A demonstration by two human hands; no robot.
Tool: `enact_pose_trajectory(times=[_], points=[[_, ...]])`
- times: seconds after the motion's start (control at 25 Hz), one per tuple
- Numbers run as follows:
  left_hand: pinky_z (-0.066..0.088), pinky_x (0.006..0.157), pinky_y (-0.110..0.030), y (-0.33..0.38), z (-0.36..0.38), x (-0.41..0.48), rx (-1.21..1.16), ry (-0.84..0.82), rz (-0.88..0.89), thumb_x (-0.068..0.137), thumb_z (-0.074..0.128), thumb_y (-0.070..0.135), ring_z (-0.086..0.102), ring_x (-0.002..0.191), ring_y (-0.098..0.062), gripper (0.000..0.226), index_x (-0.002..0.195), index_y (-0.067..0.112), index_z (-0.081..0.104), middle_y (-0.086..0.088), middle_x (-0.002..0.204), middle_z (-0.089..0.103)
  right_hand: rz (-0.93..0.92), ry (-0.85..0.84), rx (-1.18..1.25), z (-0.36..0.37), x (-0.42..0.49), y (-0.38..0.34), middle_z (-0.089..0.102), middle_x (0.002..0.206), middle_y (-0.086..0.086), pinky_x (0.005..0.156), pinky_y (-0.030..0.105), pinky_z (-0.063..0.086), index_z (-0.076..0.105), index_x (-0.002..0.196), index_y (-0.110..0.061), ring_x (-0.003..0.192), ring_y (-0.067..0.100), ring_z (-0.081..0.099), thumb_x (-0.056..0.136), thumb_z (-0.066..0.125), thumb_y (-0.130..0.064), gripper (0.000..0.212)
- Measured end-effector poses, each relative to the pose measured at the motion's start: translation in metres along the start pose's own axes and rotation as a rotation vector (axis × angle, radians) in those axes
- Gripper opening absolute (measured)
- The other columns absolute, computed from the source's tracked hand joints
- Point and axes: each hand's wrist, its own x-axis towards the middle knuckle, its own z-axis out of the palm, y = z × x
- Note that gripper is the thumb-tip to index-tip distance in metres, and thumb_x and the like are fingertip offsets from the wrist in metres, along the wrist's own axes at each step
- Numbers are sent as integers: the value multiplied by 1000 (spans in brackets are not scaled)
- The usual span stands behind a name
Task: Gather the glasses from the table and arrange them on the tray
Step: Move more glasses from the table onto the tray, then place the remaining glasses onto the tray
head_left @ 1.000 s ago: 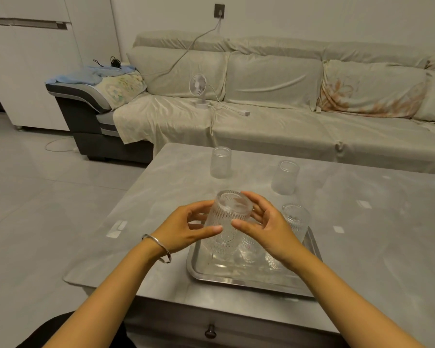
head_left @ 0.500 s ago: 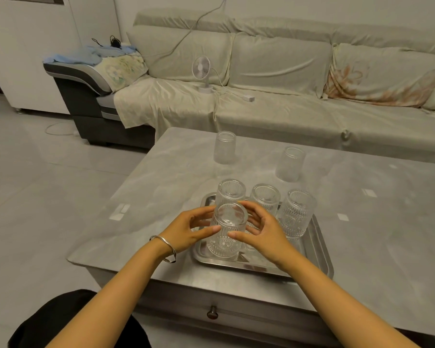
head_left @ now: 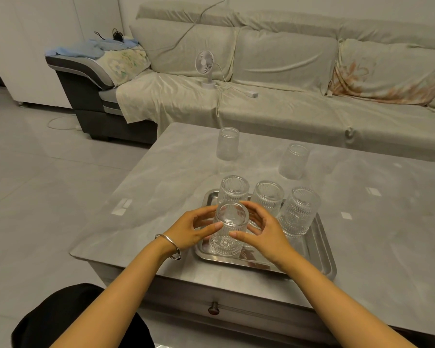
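Left hand: The left hand (head_left: pixel 189 231) is in the middle of the frame, a bit low. Its fingers curl around the left side of the front glass (head_left: pixel 228 231) and its thumb touches the glass. It wears a silver bracelet (head_left: pixel 170 246) on the wrist.
Right hand: The right hand (head_left: pixel 263 231) is just right of the same glass. Its thumb presses the front of the glass and its fingers curve behind it. Both hands hold this one glass together.
Front glass: It is clear with bumpy lines on it. It stands upside down in the front left corner of the tray (head_left: pixel 322 249).
Tray: It is shiny metal and sits near the front edge of the table (head_left: pixel 377 222), low in the middle of the frame.
Back row: Three more bumpy glasses stand upside down at the back of the tray: a left one (head_left: pixel 234 190), a middle one (head_left: pixel 268 197) and a right one (head_left: pixel 299 209). They are close side by side.
Glasses off the tray: Two smooth cloudy glasses stand on the bare table, above the tray in the frame. One is at the left (head_left: pixel 227 143) and one at the right (head_left: pixel 294 160), well apart.
Table: It is grey and shiny, with a round knob (head_left: pixel 213 308) on a drawer at the front.
Behind: A pale sofa (head_left: pixel 286 71) fills the top of the frame. A small white fan (head_left: pixel 205 65) stands on it.
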Motion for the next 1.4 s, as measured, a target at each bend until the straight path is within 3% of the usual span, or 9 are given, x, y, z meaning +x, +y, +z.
enact_pose_trajectory(times=[0.32,0.48,0.72,0.8,0.92,1.0,1.2,1.4], points=[[52,92,-41,-2,-1,0,-22,30,-12,67,67,51,56,117,-16,50,114,45,54,4,126,59,-16,-9,-17,3,0,-2,53,126,-19,92,7,43,47,117,-42,115,-11,51,67,83,-17,66],[54,88,-32,6,-8,-5,23,86,-12,67,65,49,57,115,-13,51,115,36,55,4,123,60,-30,-14,-44,0,-5,-12,51,129,-15,100,19,43,45,126,-33,121,-1,49,69,81,-19,69],[55,75,-22,42,-48,20,78,259,34,77,61,40,63,102,-17,27,104,35,59,2,108,64,-83,29,-46,-37,9,-47,55,129,-11,97,24,47,51,124,-29,118,2,54,67,74,-39,62],[51,76,-20,56,-62,44,120,349,47,81,60,37,61,100,-15,23,104,33,59,3,105,64,-95,53,-25,-53,30,-59,57,129,-7,94,25,50,53,120,-27,116,6,57,71,72,-34,53],[47,76,-21,72,-76,90,166,442,51,81,60,39,57,99,-15,35,113,25,58,1,112,60,-86,104,-14,-77,73,-72,59,127,-4,88,18,52,55,121,-22,111,6,60,80,70,-21,43],[44,73,-19,76,-80,118,204,468,49,80,62,39,53,99,-14,43,119,23,53,1,118,57,-55,127,0,-88,103,-75,59,127,-4,88,22,52,56,119,-24,108,5,61,81,69,-22,41],[44,89,-33,64,-89,185,188,453,-18,79,63,39,51,116,-25,61,132,20,39,-7,140,44,48,102,-20,-99,184,-59,54,132,-3,101,38,46,53,120,-28,108,8,58,79,71,-30,45],[41,98,-39,33,-95,239,192,373,-85,79,61,43,44,127,-28,70,138,23,30,-5,148,34,165,25,-101,-98,250,-22,45,142,0,99,34,45,43,137,-23,111,15,55,76,74,-34,70]])
